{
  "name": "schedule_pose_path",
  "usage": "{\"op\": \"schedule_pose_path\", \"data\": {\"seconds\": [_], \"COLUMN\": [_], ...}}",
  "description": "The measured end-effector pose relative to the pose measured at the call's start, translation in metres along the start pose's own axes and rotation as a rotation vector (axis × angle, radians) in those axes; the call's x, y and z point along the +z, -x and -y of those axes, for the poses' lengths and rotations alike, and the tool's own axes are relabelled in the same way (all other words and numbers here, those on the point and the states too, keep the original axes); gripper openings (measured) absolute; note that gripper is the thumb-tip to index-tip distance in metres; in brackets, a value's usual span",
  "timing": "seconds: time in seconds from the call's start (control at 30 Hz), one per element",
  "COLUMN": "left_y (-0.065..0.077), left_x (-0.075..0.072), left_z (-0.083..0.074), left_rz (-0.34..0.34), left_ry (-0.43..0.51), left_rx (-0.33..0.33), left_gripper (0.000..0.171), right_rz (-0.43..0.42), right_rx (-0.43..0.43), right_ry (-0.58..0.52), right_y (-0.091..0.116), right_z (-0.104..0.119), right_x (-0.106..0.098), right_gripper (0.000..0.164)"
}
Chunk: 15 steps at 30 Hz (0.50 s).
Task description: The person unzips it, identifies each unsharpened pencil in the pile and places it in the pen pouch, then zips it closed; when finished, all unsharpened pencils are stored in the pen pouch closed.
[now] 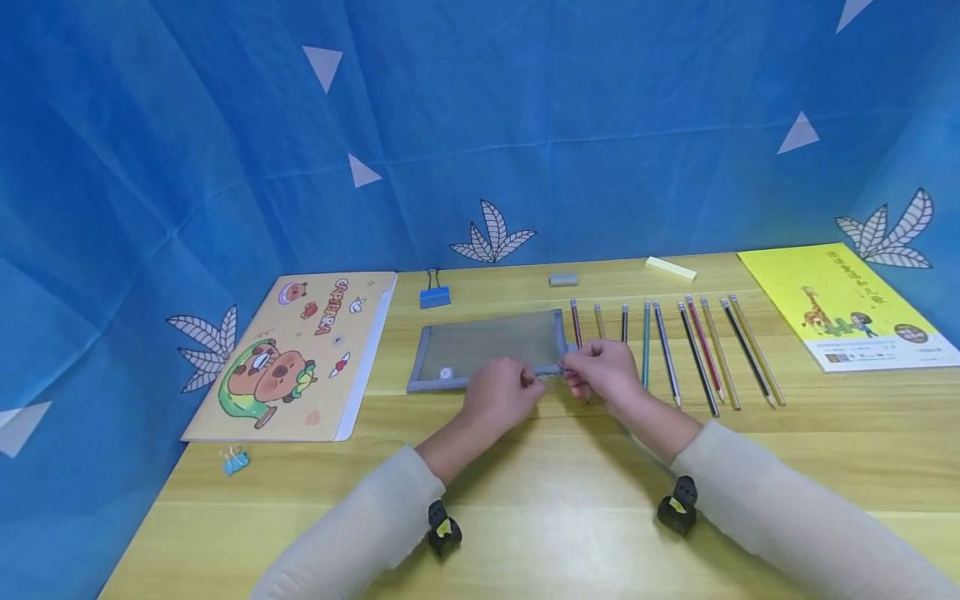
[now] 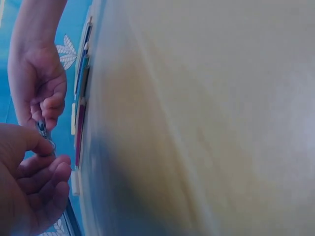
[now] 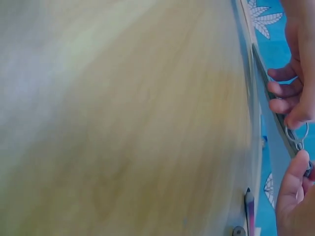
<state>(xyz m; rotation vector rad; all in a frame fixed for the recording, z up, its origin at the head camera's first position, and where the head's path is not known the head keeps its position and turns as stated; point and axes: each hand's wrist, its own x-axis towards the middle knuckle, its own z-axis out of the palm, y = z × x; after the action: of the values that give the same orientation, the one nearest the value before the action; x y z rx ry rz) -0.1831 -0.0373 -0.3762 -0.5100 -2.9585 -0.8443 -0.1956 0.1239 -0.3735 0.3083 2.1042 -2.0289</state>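
A grey mesh zip pouch [image 1: 487,343] with a grey border lies on the table in the head view. At its near right corner both hands meet. My left hand [image 1: 504,390] pinches the metal zip pull ring [image 3: 297,132] between thumb and finger, its other fingers loosely bent. Just to the right, my right hand [image 1: 604,371] pinches the pouch's corner at the zip end [image 2: 43,129]. The pouch's near right edge is partly hidden by the fingers. Several pencils [image 1: 668,354] lie in a row beside and beyond the right hand.
A capybara folder [image 1: 300,358] lies left, with light blue binder clips [image 1: 235,460] below it. Behind the pouch are a blue binder clip [image 1: 435,297], a grey eraser [image 1: 563,280] and a pale yellow stick [image 1: 671,267]. A yellow booklet [image 1: 847,308] lies right. Blue cloth [image 1: 480,125] hangs behind.
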Motion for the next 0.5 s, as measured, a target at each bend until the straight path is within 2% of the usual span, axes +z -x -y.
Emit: {"op": "schedule_pose_path", "data": {"seconds": [0.27,0.4,0.5], "left_y": [0.0,0.001,0.002], "left_x": [-0.022,-0.034,-0.043], "left_z": [0.018,0.031,0.045], "left_rz": [0.005,0.016,0.0], "left_ry": [0.014,0.032,0.022], "left_rx": [-0.143,-0.232,-0.287], "left_gripper": [0.026,0.028,0.03], "right_rz": [-0.028,-0.03,-0.032], "right_rx": [-0.02,-0.033,-0.033], "right_ry": [-0.075,-0.113,-0.139], "right_y": [0.0,0.0,0.0], "right_z": [0.007,0.011,0.015], "right_x": [0.0,-0.002,-0.005], "right_gripper": [0.01,0.011,0.011]}}
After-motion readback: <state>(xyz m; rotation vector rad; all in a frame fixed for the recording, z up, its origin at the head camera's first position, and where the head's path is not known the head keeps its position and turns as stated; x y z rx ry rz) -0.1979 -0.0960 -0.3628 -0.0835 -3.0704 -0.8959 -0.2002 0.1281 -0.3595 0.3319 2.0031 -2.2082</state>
